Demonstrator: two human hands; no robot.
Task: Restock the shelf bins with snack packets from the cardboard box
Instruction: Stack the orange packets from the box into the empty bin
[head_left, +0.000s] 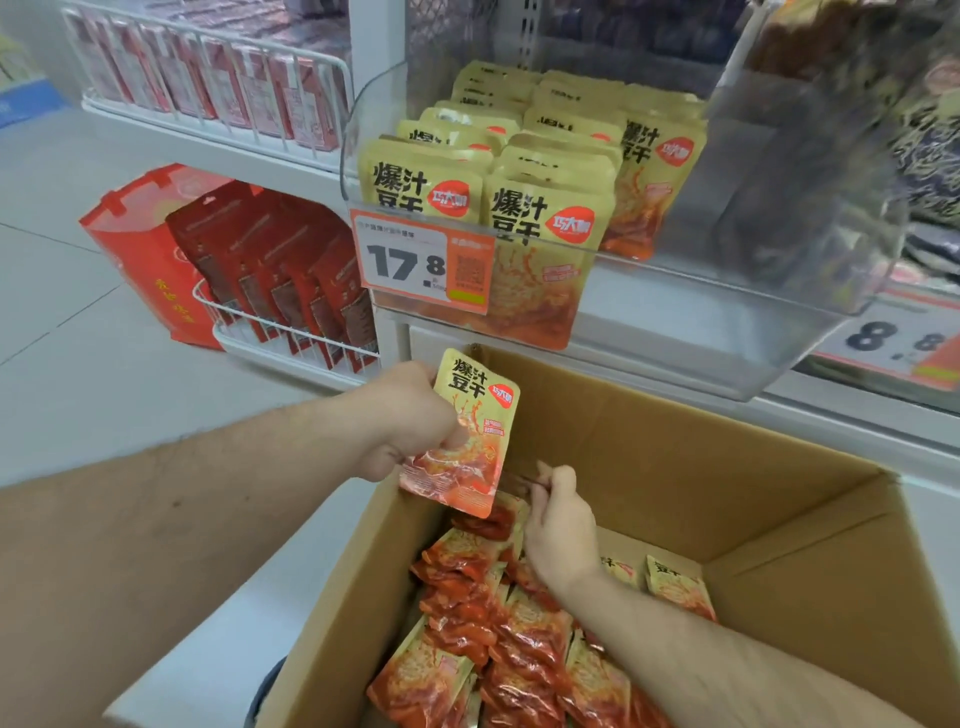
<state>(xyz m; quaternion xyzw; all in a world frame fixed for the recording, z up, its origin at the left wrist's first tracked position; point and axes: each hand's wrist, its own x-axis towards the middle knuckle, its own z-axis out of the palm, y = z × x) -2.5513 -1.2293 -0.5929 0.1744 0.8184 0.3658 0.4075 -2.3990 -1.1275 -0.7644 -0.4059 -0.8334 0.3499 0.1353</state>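
Note:
My left hand (410, 421) grips a yellow and red snack packet (470, 431) upright above the far left corner of the open cardboard box (675, 467). My right hand (558, 525) reaches into the box with curled fingers and pinches the edge of another packet; that packet is mostly hidden behind the hand. Several more packets (493, 634) lie piled in the box's left half. Above, a clear plastic shelf bin (727, 291) holds rows of the same yellow packets (540, 171) in its left part.
An orange price tag (423, 265) reading 17.8 hangs on the bin's front. White wire baskets (270, 332) with red packs stand to the left, beside a red bag (140, 249) on the floor. Another bin (909, 130) of dark packets sits at the right.

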